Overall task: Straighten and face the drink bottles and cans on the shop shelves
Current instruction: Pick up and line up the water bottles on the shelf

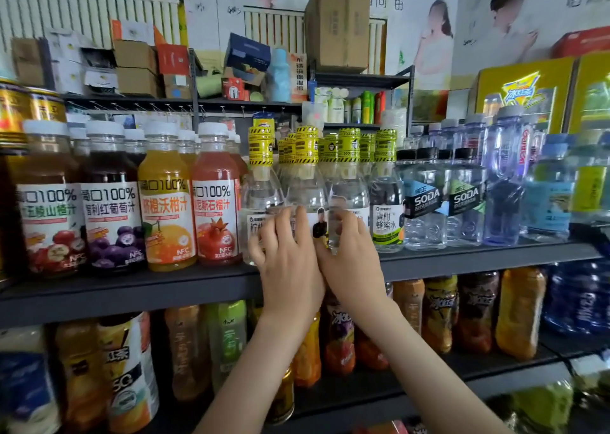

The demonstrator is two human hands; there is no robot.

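Two yellow-capped bottles (pixel 305 186) stood at the front of the upper shelf (pixel 132 288), left hand (pixel 288 258) and right hand (pixel 351 255) each curled round one, and a slow upright twist looked best to bring labels forward

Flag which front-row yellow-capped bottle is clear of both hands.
The rightmost yellow-capped bottle, next to the SODA bottles; left hand and right hand overlap the other three.

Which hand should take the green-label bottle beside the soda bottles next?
Likely right. The right hand grips the clear bottle directly next to the green-label bottle. The left hand holds the portrait bottle farther left, with the right hand between.
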